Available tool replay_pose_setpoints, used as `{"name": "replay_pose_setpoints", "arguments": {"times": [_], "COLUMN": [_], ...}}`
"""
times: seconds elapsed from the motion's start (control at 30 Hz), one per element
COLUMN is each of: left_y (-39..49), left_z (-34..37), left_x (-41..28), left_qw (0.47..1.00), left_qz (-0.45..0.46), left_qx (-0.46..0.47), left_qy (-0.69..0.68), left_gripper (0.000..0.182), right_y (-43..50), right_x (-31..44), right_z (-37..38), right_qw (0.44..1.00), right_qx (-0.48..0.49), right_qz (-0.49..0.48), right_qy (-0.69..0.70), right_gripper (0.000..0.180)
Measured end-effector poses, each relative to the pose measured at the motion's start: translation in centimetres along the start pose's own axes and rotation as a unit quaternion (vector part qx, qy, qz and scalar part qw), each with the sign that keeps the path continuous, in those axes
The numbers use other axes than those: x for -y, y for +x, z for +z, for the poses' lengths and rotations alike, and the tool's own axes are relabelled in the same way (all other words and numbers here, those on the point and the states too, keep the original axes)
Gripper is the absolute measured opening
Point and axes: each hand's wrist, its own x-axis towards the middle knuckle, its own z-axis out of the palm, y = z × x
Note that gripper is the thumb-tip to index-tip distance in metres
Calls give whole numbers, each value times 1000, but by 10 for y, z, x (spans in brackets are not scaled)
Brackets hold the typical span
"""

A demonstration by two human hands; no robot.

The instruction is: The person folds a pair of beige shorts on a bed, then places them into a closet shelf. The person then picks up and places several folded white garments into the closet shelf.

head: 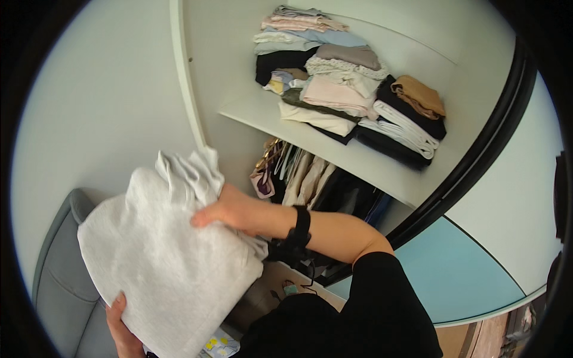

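Observation:
A light grey garment (152, 250), folded and bunched at its upper edge, hangs between my two hands. My right hand (228, 208) grips it near the gathered top, the thumb lying over the cloth and the other fingers mostly hidden. At the lower left edge, my left hand (120, 322) holds the garment with the thumb on top and the fingers out of sight behind it. A black strap (302, 226) with a device circles my right wrist. Beyond my hands, stacks of folded clothes (340, 89) rest on a white wardrobe shelf (250, 112).
Clothes on hangers (309, 179) fill the space under the shelf. A black-framed sliding door (461, 268) with white and pale blue panels stands at right. On the left, a grey upholstered headboard (67, 277) meets the wall. Some floral fabric (221, 344) shows below the garment.

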Motion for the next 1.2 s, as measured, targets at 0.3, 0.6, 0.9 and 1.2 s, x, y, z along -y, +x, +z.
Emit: {"name": "replay_pose_setpoints", "arguments": {"times": [0.3,0.6,0.9,1.2], "left_y": [96,175,192,219], "left_z": [82,228,336,429], "left_x": [-36,-36,-61,-65], "left_qw": [964,898,852,827], "left_qz": [114,85,-9,45], "left_qx": [234,428,523,541], "left_qy": [-57,55,-24,-146], "left_gripper": [68,84,60,78], "right_y": [16,-7,-55,-101], "right_x": [132,224,266,302], "right_z": [-80,-178,-226,-247], "right_qw": [988,958,915,818], "right_qx": [-120,-239,-298,-459], "right_qz": [-97,-130,-162,-176], "right_qy": [-15,-89,-218,-300], "right_gripper": [42,35,29,27]}}
